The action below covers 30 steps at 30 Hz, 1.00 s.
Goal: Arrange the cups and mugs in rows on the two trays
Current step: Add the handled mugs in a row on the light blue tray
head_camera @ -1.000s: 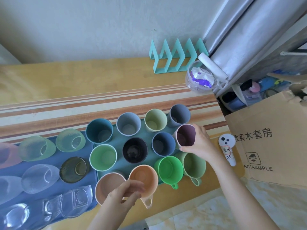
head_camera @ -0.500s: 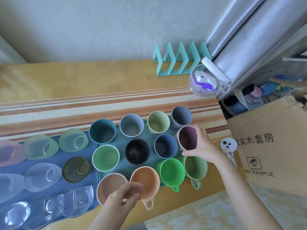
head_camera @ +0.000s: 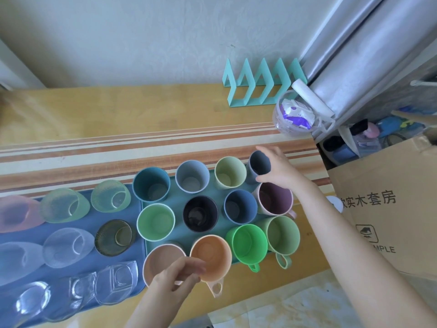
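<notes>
Several coloured plastic cups and mugs stand in rows on a teal tray (head_camera: 175, 198). My right hand (head_camera: 280, 171) wraps around the grey cup (head_camera: 259, 165) at the tray's back right corner, just behind the purple mug (head_camera: 274, 201). My left hand (head_camera: 175, 279) pinches the near rim of the orange mug (head_camera: 211, 258), beside the pink cup (head_camera: 160, 261) in the front row. To the left, clear and tinted glasses lie in rows on a blue tray (head_camera: 92, 220).
A teal zigzag rack (head_camera: 262, 84) stands at the back of the wooden table. A clear bowl with a wrapper (head_camera: 294, 113) sits at the table's right edge. A cardboard box (head_camera: 387, 214) stands close on the right, and a silver appliance (head_camera: 350, 55) behind it.
My right hand has left the purple mug and moved back onto the grey cup. My left hand stays at the orange mug's rim.
</notes>
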Available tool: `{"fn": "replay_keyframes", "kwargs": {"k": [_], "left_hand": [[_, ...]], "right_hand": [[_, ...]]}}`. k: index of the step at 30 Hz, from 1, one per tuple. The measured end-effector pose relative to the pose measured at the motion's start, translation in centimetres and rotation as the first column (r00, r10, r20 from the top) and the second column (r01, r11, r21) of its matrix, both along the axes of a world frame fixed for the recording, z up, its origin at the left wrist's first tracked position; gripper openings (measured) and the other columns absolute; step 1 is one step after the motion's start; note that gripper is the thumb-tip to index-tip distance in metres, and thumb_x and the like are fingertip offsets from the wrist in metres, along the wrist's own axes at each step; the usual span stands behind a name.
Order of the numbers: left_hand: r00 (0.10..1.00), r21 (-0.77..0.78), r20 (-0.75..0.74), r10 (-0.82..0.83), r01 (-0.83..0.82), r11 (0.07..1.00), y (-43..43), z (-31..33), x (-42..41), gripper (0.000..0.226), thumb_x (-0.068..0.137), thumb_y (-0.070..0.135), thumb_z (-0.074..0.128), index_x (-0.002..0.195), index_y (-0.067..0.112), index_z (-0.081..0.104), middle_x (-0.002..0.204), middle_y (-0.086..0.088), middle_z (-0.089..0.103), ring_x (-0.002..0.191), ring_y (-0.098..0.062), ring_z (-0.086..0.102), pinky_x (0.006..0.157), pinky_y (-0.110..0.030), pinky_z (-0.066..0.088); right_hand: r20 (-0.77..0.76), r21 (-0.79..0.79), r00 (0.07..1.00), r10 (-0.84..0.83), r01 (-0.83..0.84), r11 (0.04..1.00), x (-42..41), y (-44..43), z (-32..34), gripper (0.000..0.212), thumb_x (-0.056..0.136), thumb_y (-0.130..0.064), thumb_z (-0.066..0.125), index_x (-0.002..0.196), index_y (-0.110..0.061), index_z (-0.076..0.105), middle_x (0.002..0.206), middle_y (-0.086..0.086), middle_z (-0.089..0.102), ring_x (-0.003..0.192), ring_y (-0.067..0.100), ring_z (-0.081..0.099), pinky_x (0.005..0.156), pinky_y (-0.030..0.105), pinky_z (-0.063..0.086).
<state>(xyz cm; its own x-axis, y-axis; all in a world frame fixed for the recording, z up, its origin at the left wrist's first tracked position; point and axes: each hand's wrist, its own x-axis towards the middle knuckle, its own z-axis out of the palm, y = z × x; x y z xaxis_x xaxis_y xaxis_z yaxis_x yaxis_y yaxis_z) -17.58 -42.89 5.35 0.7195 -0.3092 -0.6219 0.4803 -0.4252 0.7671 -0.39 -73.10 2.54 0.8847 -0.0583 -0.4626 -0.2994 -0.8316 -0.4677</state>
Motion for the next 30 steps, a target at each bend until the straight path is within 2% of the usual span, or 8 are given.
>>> {"fn": "replay_keyframes", "kwargs": {"k": [3, 8, 14, 17, 20, 23, 26, 30], "left_hand": [[1.000, -0.002, -0.001, 0.011, -0.011, 1.000, 0.2, 0.0, -0.1, 0.047, 0.087, 0.005, 0.056, 0.092, 0.051, 0.057, 0.086, 0.025, 0.070, 0.084, 0.001, 0.065, 0.077, -0.021, 0.051], [1.000, 0.003, -0.016, 0.014, -0.014, 1.000, 0.4, -0.3, -0.4, 0.047, 0.087, 0.004, 0.055, 0.093, 0.050, 0.057, 0.086, 0.024, 0.070, 0.085, 0.001, 0.065, 0.075, -0.017, 0.050], [1.000, 0.000, -0.004, 0.006, -0.006, 1.000, 0.3, -0.2, -0.4, 0.048, 0.087, 0.003, 0.055, 0.093, 0.050, 0.057, 0.086, 0.024, 0.070, 0.084, 0.001, 0.065, 0.076, -0.018, 0.051], [1.000, -0.008, 0.000, 0.008, -0.008, 1.000, 0.5, -0.3, -0.3, 0.047, 0.087, 0.002, 0.055, 0.092, 0.049, 0.058, 0.088, 0.023, 0.070, 0.086, 0.001, 0.065, 0.076, -0.017, 0.050], [1.000, -0.012, 0.005, 0.006, -0.006, 1.000, 0.7, -0.3, -0.3, 0.048, 0.087, 0.001, 0.055, 0.093, 0.048, 0.057, 0.087, 0.023, 0.070, 0.086, 0.002, 0.065, 0.077, -0.016, 0.049], [1.000, -0.009, -0.010, 0.000, 0.000, 1.000, 0.9, -0.3, -0.5, 0.046, 0.087, 0.003, 0.056, 0.093, 0.048, 0.057, 0.088, 0.023, 0.070, 0.086, 0.003, 0.065, 0.079, -0.020, 0.050], [1.000, 0.001, -0.028, -0.011, 0.011, 1.000, 0.9, -0.4, -0.7, 0.044, 0.088, 0.005, 0.055, 0.093, 0.049, 0.057, 0.090, 0.021, 0.071, 0.086, 0.002, 0.065, 0.080, -0.023, 0.051], [1.000, 0.016, -0.024, 0.006, -0.005, 1.000, 1.1, -0.4, -1.1, 0.044, 0.088, 0.004, 0.055, 0.092, 0.049, 0.059, 0.088, 0.020, 0.071, 0.084, 0.000, 0.066, 0.077, -0.022, 0.052]], "right_hand": [[0.045, 0.007, 0.999, -0.025, 0.025, 1.000, 0.0, -0.1, -0.2, 0.081, 0.067, -0.011, 0.073, 0.136, -0.030, 0.036, 0.132, 0.007, 0.032, 0.127, 0.026, 0.033, 0.102, 0.035, 0.032], [0.064, 0.030, 0.998, -0.015, 0.013, 0.999, -0.1, -0.3, -0.5, 0.081, 0.066, -0.012, 0.075, 0.135, -0.030, 0.036, 0.131, 0.006, 0.033, 0.127, 0.024, 0.035, 0.101, 0.032, 0.031], [0.069, 0.096, 0.996, -0.048, 0.041, 0.995, -1.4, -0.8, 0.6, 0.093, 0.072, -0.023, 0.078, 0.146, -0.024, 0.021, 0.151, 0.002, 0.019, 0.139, 0.017, 0.022, 0.107, 0.027, 0.018], [0.087, 0.048, 0.985, -0.150, 0.146, 0.988, -4.4, -2.2, 2.1, 0.077, 0.080, -0.033, 0.069, 0.144, -0.020, 0.028, 0.150, 0.000, 0.028, 0.137, 0.017, 0.027, 0.108, 0.031, 0.023], [-0.039, 0.018, 0.964, -0.262, 0.263, 0.965, -8.7, -4.4, 2.5, 0.048, 0.087, -0.040, 0.058, 0.129, -0.017, 0.050, 0.134, 0.000, 0.052, 0.124, 0.018, 0.046, 0.098, 0.034, 0.037], [-0.170, 0.044, 0.944, -0.284, 0.295, 0.954, -12.1, -5.3, 1.9, 0.028, 0.091, -0.036, 0.052, 0.111, -0.019, 0.061, 0.115, -0.004, 0.060, 0.108, 0.011, 0.051, 0.087, 0.027, 0.036], [-0.215, 0.089, 0.941, -0.263, 0.287, 0.954, -13.3, -5.0, 1.3, 0.028, 0.092, -0.037, 0.049, 0.111, -0.019, 0.059, 0.106, -0.009, 0.057, 0.105, 0.010, 0.050, 0.085, 0.024, 0.033], [-0.157, 0.093, 0.963, -0.221, 0.237, 0.967, -13.2, -5.3, -0.3, 0.020, 0.091, -0.036, 0.051, 0.101, -0.023, 0.061, 0.109, -0.007, 0.061, 0.103, 0.011, 0.056, 0.088, 0.028, 0.042]]}}
